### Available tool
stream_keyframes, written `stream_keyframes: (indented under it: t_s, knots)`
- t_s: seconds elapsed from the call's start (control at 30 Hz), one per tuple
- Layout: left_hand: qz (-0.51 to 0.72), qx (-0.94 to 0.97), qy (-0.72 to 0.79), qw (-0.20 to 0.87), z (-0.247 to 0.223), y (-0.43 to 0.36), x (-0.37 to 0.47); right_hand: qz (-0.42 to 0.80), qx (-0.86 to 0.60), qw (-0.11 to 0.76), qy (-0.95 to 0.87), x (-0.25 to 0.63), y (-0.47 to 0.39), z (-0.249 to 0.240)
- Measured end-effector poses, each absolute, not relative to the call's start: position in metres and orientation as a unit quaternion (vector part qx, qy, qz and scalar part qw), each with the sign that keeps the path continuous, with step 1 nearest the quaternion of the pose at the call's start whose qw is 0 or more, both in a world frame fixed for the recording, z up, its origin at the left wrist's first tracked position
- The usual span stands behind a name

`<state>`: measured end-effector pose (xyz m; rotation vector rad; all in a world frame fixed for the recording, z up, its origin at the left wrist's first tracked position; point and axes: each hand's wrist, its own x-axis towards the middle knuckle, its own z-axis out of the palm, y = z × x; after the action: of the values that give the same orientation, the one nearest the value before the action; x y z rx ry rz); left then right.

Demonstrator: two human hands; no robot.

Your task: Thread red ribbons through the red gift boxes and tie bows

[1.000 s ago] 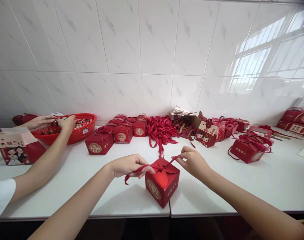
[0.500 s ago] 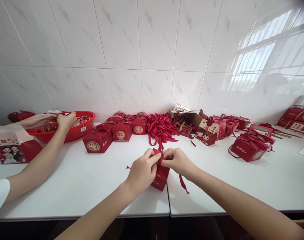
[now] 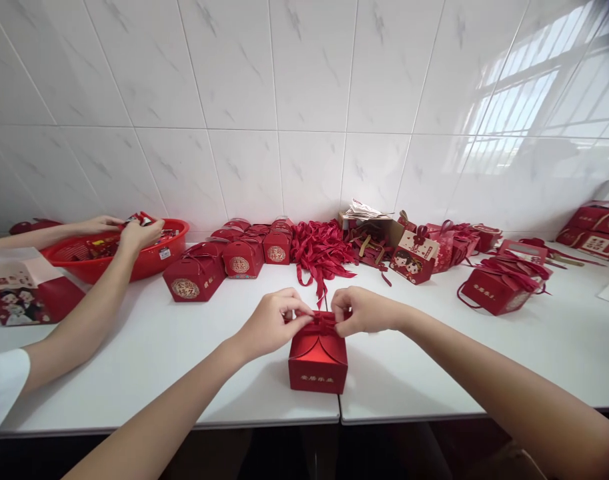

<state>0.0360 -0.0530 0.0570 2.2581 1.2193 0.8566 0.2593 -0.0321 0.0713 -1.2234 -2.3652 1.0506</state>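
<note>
A small red box point(image 3: 317, 367) with gold characters stands upright on the white table, near the front edge at the seam. On its top a red ribbon point(image 3: 322, 325) lies knotted. My left hand point(image 3: 271, 321) pinches the ribbon at the left of the knot, thumb against fingers. From the right, my right hand point(image 3: 367, 312) pinches the other side of it, with curled fingers. The ribbon's ends are mostly hidden by the fingers.
A heap of red ribbons point(image 3: 321, 247) lies behind the box. Red boxes point(image 3: 197, 272) stand left of it, others point(image 3: 497, 287) right. At the left, another person's hands point(image 3: 139, 233) hold packets over a red basin point(image 3: 177, 257).
The box has turned so its lettered side faces me and stands level. My hands have spread apart slightly on the ribbon. The other person's hands have shifted, now holding packets.
</note>
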Motion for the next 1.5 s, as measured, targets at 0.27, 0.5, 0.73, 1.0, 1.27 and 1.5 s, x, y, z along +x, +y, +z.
stream_keyframes:
  t_s: [0.27, 0.5, 0.73, 1.0, 1.27, 1.5]
  knots:
    - [0.291, 0.788, 0.438, 0.322, 0.062, -0.055, 0.020, 0.229, -0.431, 0.189, -0.852, 0.275, -0.032, 0.057]
    - [0.240, 0.852, 0.460, 0.075, 0.052, -0.049, 0.016, 0.147, -0.481, 0.209, -0.839, 0.277, -0.042, 0.045]
    - [0.263, 0.843, 0.449, 0.135, 0.040, -0.055, 0.013, 0.238, -0.410, 0.254, -0.843, 0.289, -0.043, 0.035]
    - [0.346, 0.804, 0.397, 0.276, 0.028, -0.056, 0.025, 0.347, -0.303, 0.206, -0.863, 0.273, -0.042, 0.034]
    - [0.468, 0.720, 0.512, -0.008, 0.025, -0.020, -0.033, 0.246, -0.396, 0.132, -0.875, 0.307, -0.048, 0.048]
    - [0.384, 0.523, 0.739, -0.180, 0.038, 0.017, -0.129, -0.041, -0.734, 0.011, -0.678, 0.398, -0.022, 0.051]
